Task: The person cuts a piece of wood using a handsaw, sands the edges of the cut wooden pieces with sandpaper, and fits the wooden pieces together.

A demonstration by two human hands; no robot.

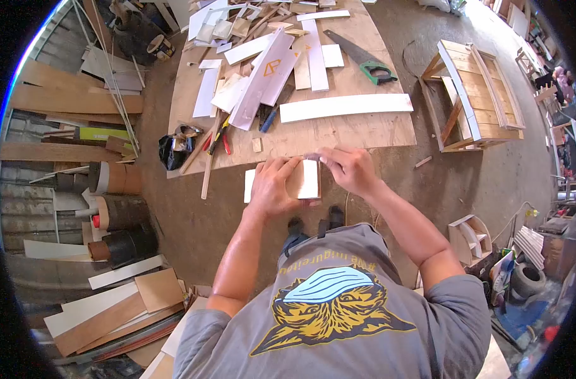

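My left hand [274, 184] grips a small white rectangular board [310, 179] from above, near the front edge of the wooden worktable [351, 138]. At the board's right end, my right hand [351, 169] is closed, its fingertips pinched by the top right corner; what they hold is too small to make out. A small wood block [257, 145] lies on the table just beyond my left hand. Behind it are a blue-handled tool [268, 120] and a red-handled tool [227, 144]. A long white strip [345, 108] lies farther right.
A green-handled saw [364, 61] and piled wood scraps [263, 79] lie on the worktable. A black bag [173, 151] sits at its left corner. A wooden frame [484, 95] stands on the floor at right. Boards [111, 309] are stacked at lower left.
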